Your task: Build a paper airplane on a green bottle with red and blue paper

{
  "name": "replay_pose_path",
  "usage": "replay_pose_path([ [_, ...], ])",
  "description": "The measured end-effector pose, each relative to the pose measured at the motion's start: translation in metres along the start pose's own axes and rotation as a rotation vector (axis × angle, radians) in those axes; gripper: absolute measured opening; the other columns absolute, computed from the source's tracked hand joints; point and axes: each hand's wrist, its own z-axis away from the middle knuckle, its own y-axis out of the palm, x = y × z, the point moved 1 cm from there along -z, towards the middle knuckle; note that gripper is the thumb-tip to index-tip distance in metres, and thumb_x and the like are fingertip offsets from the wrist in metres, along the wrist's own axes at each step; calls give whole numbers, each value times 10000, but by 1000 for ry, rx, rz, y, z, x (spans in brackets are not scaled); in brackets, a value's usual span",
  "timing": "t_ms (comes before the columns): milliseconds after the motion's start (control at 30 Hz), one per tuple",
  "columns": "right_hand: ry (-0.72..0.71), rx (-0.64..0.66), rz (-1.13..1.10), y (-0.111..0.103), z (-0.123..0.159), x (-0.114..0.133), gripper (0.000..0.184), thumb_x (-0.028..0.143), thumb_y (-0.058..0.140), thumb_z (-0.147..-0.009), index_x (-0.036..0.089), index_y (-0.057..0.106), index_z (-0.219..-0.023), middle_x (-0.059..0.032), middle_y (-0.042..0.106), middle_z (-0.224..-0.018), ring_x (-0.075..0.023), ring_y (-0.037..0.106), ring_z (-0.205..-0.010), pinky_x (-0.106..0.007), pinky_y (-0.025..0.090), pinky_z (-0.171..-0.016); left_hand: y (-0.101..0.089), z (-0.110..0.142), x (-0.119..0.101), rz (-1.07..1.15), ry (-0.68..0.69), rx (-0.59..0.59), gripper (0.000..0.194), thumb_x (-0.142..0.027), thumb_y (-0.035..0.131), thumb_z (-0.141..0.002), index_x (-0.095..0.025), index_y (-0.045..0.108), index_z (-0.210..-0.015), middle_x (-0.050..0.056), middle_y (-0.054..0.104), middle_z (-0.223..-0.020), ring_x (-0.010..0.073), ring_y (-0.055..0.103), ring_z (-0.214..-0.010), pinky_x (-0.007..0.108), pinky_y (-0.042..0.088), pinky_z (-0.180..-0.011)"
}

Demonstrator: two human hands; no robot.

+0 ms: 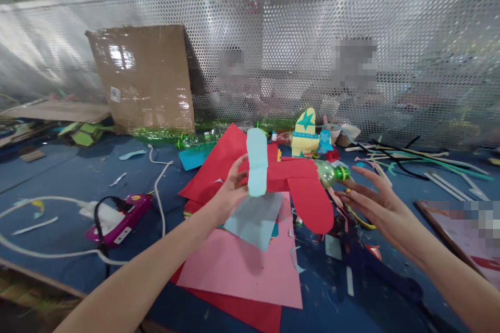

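A plastic bottle wrapped in red paper point(279, 173) lies sideways in the air above the sheets, its green cap point(342, 173) pointing right. One rounded red paper flap point(312, 205) hangs from its near side. Across its left end stands a light blue paper strip point(257, 161) with rounded ends. My left hand point(233, 190) grips that left end, the fingers partly hidden behind bottle and strip. My right hand point(375, 200) is open beside the cap, its fingers spread and apparently apart from it. Below lie a grey-blue sheet point(255, 221) and a pink sheet point(242, 270).
A purple power strip point(121, 218) with white cables sits at left. Cardboard point(144, 78) leans against the perforated metal screen point(297, 26). A yellow paper rocket shape point(305, 132) stands behind the bottle. Straws and strips point(422, 158) and a tablet-like device point(461, 244) are at right.
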Motion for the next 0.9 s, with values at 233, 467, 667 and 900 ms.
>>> replay_pose_path([
  [233, -92, -57, 216, -11, -9, -10, 558, 618, 690, -674, 276, 535, -1086, -92, 705, -1074, -242, 697, -873, -427, 560, -831, -7, -7, -8, -45, 45, -134, 825, -99, 665, -621, -358, 355, -1340, -16, 550, -1028, 120, 592, -794, 266, 494, -750],
  [467, -94, -54, 252, -10, -7, -4, 538, 636, 687, -654, 250, 560, -1008, -94, 707, -1001, -200, 668, -732, -376, 572, -721, -24, -11, -15, -458, 68, -114, 858, -139, 590, -687, -315, 194, -1428, 81, 477, -1285, 217, 531, -1140, 364, 477, -897],
  [667, -150, 68, 541, -7, -5, 5, 468, 651, 550, -727, 234, 538, -938, -98, 711, -883, -224, 675, -770, -349, 555, -703, -39, -21, -7, -793, 229, -142, 857, -164, 633, -680, -263, 221, -1425, 127, 479, -1330, 285, 465, -1252, 452, 423, -993],
  [900, -49, 218, 1067, -40, 12, 29, 259, 514, 500, -818, 255, 511, -820, -20, 649, -733, -208, 624, -679, -353, 469, -671, -40, -23, -11, -953, 549, -522, 586, -13, 445, -662, -189, 475, -1220, 108, 540, -1113, 240, 546, -1064, 415, 500, -869],
])
